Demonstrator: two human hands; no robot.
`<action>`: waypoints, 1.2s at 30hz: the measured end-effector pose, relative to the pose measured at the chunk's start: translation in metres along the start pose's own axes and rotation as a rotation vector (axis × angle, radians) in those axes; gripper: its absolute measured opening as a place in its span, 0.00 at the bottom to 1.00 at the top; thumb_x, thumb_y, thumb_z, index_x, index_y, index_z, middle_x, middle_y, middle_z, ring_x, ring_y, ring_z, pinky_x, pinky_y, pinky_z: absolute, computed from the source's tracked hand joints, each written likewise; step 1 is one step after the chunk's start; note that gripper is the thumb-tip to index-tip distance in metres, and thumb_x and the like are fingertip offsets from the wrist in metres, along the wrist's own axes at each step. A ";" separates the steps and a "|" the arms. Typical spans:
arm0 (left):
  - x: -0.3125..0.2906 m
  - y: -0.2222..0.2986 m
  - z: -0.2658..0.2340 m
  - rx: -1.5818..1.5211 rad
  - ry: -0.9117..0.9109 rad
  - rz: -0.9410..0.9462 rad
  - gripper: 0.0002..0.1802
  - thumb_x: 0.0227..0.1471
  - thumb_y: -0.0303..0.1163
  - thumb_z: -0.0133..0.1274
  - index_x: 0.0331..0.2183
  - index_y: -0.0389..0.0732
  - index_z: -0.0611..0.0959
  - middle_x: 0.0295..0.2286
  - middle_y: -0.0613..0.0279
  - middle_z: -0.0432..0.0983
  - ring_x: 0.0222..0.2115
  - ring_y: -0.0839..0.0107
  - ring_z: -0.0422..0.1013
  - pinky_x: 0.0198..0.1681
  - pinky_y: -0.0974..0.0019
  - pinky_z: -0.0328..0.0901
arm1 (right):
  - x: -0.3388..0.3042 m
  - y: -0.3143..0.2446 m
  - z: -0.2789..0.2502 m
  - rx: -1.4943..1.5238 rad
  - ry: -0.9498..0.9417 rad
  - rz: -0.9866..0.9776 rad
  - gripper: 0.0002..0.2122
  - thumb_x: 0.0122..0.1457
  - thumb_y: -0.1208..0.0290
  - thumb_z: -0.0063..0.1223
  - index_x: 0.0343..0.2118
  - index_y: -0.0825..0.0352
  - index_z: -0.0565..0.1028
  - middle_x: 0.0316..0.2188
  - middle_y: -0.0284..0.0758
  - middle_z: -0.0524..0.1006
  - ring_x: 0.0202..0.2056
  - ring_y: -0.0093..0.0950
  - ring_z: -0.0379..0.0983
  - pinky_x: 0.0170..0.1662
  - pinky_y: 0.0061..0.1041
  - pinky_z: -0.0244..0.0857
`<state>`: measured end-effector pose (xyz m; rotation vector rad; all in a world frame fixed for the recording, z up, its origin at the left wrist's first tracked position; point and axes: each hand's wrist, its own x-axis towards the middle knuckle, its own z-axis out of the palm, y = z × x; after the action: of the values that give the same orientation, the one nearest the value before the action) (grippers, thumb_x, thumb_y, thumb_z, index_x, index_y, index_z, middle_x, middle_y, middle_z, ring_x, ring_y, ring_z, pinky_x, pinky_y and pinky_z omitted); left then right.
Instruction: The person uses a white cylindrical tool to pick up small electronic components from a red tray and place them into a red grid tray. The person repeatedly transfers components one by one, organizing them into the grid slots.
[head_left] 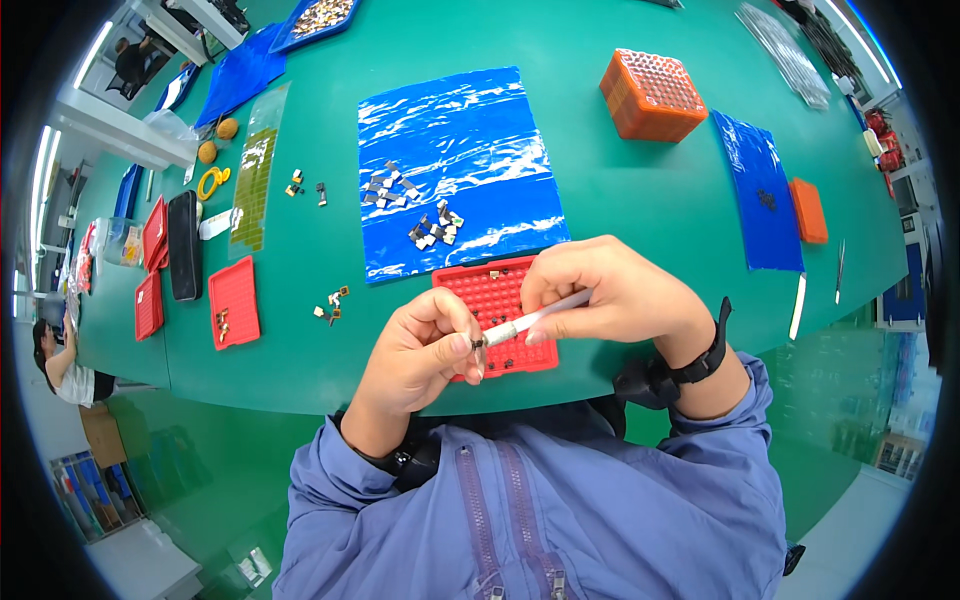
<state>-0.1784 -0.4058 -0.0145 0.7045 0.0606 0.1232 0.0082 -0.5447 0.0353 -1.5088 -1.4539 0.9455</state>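
My left hand (pixel 412 350) is closed in a pinch on a small dark part (pixel 478 343), too small to make out fully. In my right hand (pixel 625 292) is a white pen-shaped tool (pixel 545 312), its tip against or very near that part. Both hands are over a red pitted tray (pixel 462 284) with a few small dark pieces in it, partly hidden by my fingers. Beyond the tray lies a shiny blue sheet (pixel 455 125), bearing two loose groups of small black-and-white pieces (pixel 436 225).
Orange stacked trays (pixel 653 95) stand at the far right. A second blue sheet (pixel 750 185), an orange block (pixel 808 211) and tweezers (pixel 840 272) lie right. At left are a red tray (pixel 235 300), a black case (pixel 184 245), yellow scissors (pixel 212 183) and loose parts (pixel 332 306).
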 end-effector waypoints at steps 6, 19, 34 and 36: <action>0.001 -0.002 0.000 0.127 0.049 0.098 0.04 0.51 0.20 0.49 0.29 0.36 0.70 0.24 0.57 0.72 0.26 0.70 0.73 0.30 0.71 0.69 | 0.001 0.004 -0.007 -0.036 0.072 0.056 0.09 0.46 0.71 0.62 0.23 0.68 0.73 0.16 0.28 0.66 0.18 0.18 0.59 0.21 0.20 0.53; 0.006 -0.011 0.017 1.384 0.145 0.678 0.09 0.35 0.18 0.62 0.24 0.36 0.78 0.26 0.58 0.77 0.26 0.70 0.74 0.27 0.72 0.69 | 0.003 0.013 -0.010 -0.015 0.162 0.056 0.09 0.49 0.69 0.61 0.24 0.68 0.73 0.12 0.25 0.63 0.16 0.15 0.55 0.19 0.18 0.48; 0.002 -0.004 0.021 1.504 0.131 0.605 0.10 0.35 0.19 0.62 0.25 0.36 0.78 0.24 0.59 0.76 0.24 0.69 0.73 0.26 0.71 0.68 | 0.003 0.012 -0.012 -0.064 0.125 0.119 0.11 0.50 0.64 0.58 0.25 0.69 0.73 0.14 0.32 0.69 0.17 0.20 0.63 0.21 0.22 0.57; -0.003 0.011 0.023 1.608 0.097 0.518 0.09 0.35 0.17 0.60 0.25 0.36 0.78 0.24 0.59 0.76 0.24 0.70 0.73 0.27 0.71 0.67 | 0.003 0.014 -0.011 -0.052 0.141 0.126 0.11 0.50 0.65 0.59 0.25 0.69 0.73 0.14 0.30 0.69 0.17 0.18 0.62 0.21 0.20 0.56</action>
<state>-0.1804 -0.4129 0.0104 2.3171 0.0611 0.6394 0.0238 -0.5419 0.0270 -1.6871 -1.3042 0.8625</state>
